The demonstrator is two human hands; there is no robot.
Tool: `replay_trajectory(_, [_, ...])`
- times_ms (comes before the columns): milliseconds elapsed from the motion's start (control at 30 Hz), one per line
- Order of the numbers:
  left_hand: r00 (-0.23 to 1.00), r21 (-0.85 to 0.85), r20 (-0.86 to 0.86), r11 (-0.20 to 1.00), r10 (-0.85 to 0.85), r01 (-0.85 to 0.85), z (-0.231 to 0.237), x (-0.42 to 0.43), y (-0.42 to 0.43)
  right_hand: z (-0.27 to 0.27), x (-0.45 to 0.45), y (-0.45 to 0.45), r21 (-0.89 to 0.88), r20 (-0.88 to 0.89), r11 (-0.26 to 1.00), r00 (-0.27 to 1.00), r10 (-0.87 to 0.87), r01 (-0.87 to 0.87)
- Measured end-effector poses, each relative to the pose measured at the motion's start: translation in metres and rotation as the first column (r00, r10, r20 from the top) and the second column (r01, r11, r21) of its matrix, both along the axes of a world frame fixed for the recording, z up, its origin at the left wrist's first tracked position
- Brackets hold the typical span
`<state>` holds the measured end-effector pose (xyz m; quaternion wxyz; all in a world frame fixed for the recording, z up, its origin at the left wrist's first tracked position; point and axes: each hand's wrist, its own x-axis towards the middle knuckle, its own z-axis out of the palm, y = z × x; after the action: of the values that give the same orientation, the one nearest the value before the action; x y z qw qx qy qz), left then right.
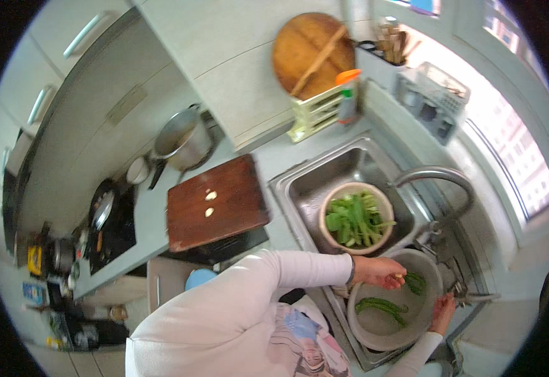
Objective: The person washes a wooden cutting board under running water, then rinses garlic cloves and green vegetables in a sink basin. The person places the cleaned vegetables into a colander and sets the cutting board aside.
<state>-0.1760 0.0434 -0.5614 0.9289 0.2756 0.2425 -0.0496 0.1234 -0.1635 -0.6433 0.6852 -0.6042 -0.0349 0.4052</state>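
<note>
Above a grey basin in the right-hand sink bowl, my left hand has its fingers closed on a small pale piece, perhaps a garlic clove. Long green peppers lie in the basin in two groups. My right hand is at the basin's right rim, close to a metal lever; blur hides its exact grip. A round pale bowl with cut leafy greens stands in the other steel sink bowl. Two pale garlic cloves lie on a dark wooden cutting board.
A curved faucet arches beside the sink. On the left are a metal pot, a white cup and a pan. A pale rack, a spray bottle and a round wooden board stand behind the sink.
</note>
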Motion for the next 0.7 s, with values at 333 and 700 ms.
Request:
replay_trajectory(333, [0.729,0.289,-0.124,0.728,0.673,-0.622,0.008,-0.23,0.071,0.018,0.02,0.017,-0.042,-0.031,0.999,0.999,0.007,-0.008])
replay_trajectory(700, [0.156,0.9,-0.097,0.153,0.983,-0.409,-0.035,-0.429,0.136,0.035,0.007,0.027,0.142,0.034,0.99,0.999,-0.026,0.021])
